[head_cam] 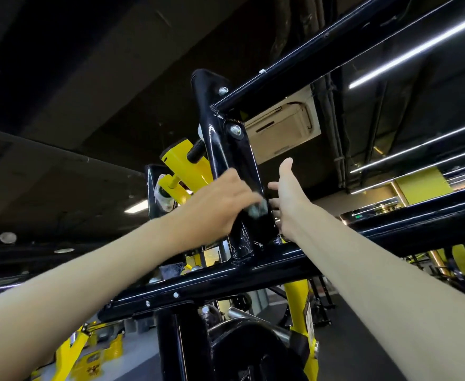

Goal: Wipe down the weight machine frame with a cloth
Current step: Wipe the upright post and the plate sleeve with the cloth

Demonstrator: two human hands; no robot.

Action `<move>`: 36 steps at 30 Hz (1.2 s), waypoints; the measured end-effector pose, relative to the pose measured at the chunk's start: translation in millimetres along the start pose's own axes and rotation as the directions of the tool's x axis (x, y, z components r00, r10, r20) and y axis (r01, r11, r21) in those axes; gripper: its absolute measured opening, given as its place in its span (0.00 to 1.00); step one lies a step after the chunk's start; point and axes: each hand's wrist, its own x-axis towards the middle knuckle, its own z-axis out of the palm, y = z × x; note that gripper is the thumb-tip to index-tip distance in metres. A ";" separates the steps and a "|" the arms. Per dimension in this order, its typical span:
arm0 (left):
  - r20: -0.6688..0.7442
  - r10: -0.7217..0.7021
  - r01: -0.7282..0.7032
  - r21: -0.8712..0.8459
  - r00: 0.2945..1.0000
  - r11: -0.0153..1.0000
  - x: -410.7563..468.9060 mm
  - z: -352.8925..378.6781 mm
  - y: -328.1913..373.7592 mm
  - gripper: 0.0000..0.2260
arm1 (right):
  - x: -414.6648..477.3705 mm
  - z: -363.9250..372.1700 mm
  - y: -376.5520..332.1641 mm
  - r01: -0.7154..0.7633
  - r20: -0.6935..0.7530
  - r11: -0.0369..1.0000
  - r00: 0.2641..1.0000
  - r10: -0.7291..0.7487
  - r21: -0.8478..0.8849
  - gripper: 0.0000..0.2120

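Left hand (220, 204): fingers curled round a blurred grey cloth (257, 209), pressing it on the frame upright (217, 138).
Right hand (286, 193): fingers spread, empty, just beside that upright.
Around: yellow lever arm (181, 160) behind; ceiling vent (283, 127) above.
Obstruction: black crossbar (225, 276) under both forearms.

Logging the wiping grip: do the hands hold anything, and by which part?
The left hand grips a bunched cloth, pressed against the black upright post; only a small end shows past its fingers. The right hand is open and holds nothing.
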 end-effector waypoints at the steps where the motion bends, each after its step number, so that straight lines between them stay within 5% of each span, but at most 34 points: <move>1: 0.040 0.041 -0.041 -0.002 0.998 0.999 -3.4 -1.5 -1.1 0.20 | 0.2 -1.3 -0.4 0.004 0.008 1.000 1.000 -0.004 0.000 0.38; 6: -0.182 -0.147 0.177 0.161 0.972 0.971 13.7 -13.0 -40.0 0.15 | 2.9 -5.6 0.8 -0.025 0.049 1.000 0.999 0.024 0.017 0.33; 12: 0.009 -0.018 0.017 0.142 1.000 0.990 13.5 -18.3 -28.2 0.13 | 5.5 -4.9 -0.8 -0.020 0.008 0.999 1.000 0.019 0.046 0.35; 16: -0.107 -0.330 0.347 0.253 0.938 0.903 41.4 -22.8 -55.1 0.10 | 7.6 -5.3 2.6 -0.001 0.012 1.000 1.000 0.001 0.017 0.35; 20: 0.096 -0.112 0.094 0.177 0.989 0.980 26.6 -17.7 -33.8 0.10 | 10.0 -6.5 3.7 0.041 0.009 0.999 0.999 -0.041 -0.015 0.35; 24: 0.078 -0.283 0.231 0.394 0.956 0.890 56.1 -25.8 -54.2 0.14 | 10.0 -7.0 3.1 0.033 -0.012 0.999 0.999 -0.034 -0.042 0.33; 28: 0.319 -0.119 0.037 0.250 0.940 0.967 60.5 -7.0 -26.2 0.15 | 17.3 -7.4 3.8 0.007 -0.021 1.000 1.000 -0.007 0.028 0.33; 33: 0.149 -0.305 0.184 0.531 0.941 0.827 82.9 -21.9 -41.9 0.16 | 25.1 -3.9 6.9 -0.011 -0.057 0.999 0.998 0.014 0.039 0.37; 36: 0.386 -0.181 0.029 0.368 0.905 0.929 77.5 1.9 -4.4 0.14 | 35.3 -5.6 9.1 -0.009 -0.050 0.998 0.999 0.012 0.065 0.41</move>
